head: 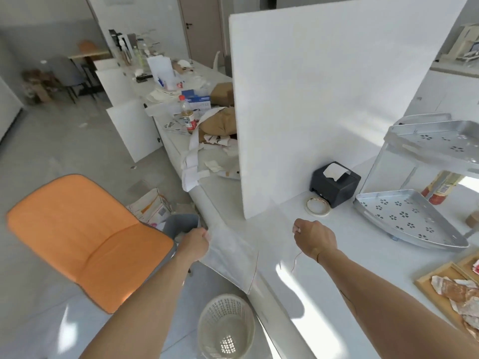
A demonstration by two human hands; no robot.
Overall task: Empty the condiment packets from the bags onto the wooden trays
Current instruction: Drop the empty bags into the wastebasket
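Hands work at the near edge of the white desk. The left hand grips one end of a flat, empty-looking white bag that lies half over the desk edge, at about 9 o'clock from the right hand. That right hand is curled into a loose fist over the desk, well apart from the bag; something small and pale may be pinched at its fingertips, but I cannot tell what.

Wooden trays sit at 4 o'clock, at the frame's right edge, with torn condiment packets heaped on the nearer one. A roll of tape and a black printer stand at 12 o'clock, beside a metal corner rack. A white wastebasket stands on the floor at 6 o'clock, and an orange chair at 9 o'clock.
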